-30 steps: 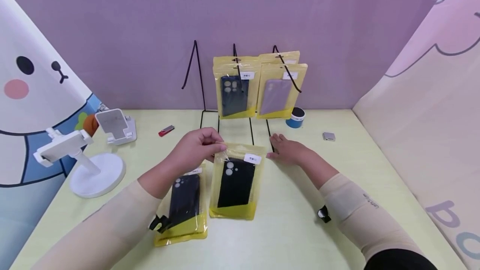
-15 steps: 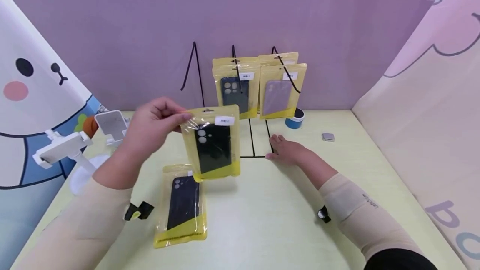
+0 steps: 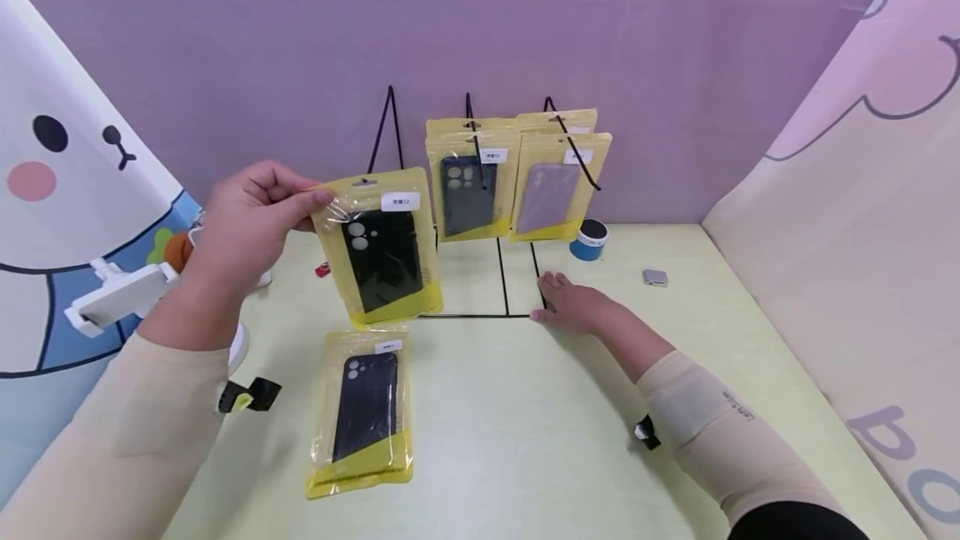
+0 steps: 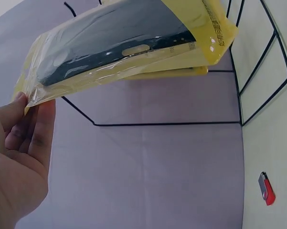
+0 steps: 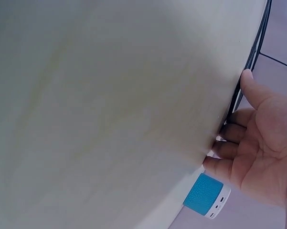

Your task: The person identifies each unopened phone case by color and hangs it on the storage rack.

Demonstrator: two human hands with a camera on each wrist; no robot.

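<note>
My left hand (image 3: pixel 251 219) pinches the upper left corner of a yellow packet (image 3: pixel 427 273) with a black phone case (image 3: pixel 382 261) inside. It is raised before the left hook of a black wire rack (image 3: pixel 472 317). In the left wrist view, thumb and fingertips grip the corner of the clear-sided packet (image 4: pixel 114 38). Against the right front corner of the rack's base rests my right hand (image 3: pixel 573 302), its fingers touching the wire and holding no packet. On the table lies another packeted dark phone case (image 3: pixel 366 407).
Packets with a dark blue case (image 3: pixel 468 194) and a lilac case (image 3: pixel 551 194) hang from the middle and right hooks, others behind them. Around the rack are a blue speaker (image 3: pixel 588 240), a small grey block (image 3: pixel 655 277), a red USB stick (image 4: pixel 266 188) and a white phone stand (image 3: pixel 123 298).
My left hand has lifted the packet off the table area and carried it up and left, to before the rack's left hook. The right hand has stayed at the rack's base.
</note>
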